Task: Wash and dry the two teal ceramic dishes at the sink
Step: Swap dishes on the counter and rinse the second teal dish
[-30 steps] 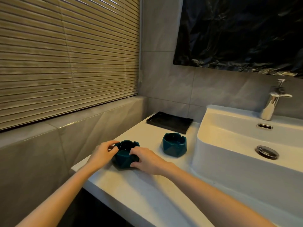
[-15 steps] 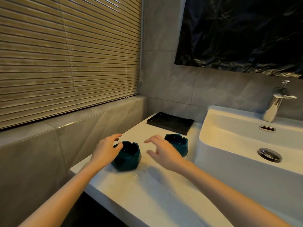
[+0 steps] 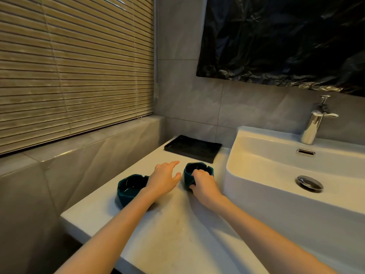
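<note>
head view: two teal dishes sit dry on the white counter (image 3: 177, 234), left of the sink (image 3: 276, 194) and in front of a black tray (image 3: 193, 148). the far dish (image 3: 188, 176) stands just beside the basin wall, and the near dish (image 3: 128, 191) is close to the counter's left edge, a little apart from the other. the right hand (image 3: 204, 185) has its fingers curled over the near rim of the far dish, thumb low on the faceted outer wall, so it pinches the rim between them. the left hand (image 3: 165, 179) is spread and relaxed, holding nothing, above the gap between the two dishes with its wrist crossing the near dish's right edge. i cannot tell if it touches that dish. both pieces look like thick glazed ceramic: stiff, rather heavy for their size, brittle against the hard basin, and likely slick once wet. the notched rim and the angled facets give the fingers something to catch, so a rim-and-wall pinch seems sound for a dry lift, while under the faucet (image 3: 314, 123) a fuller grip cupping the base would probably be safer. no washing has begun and the basin looks dry.
</note>
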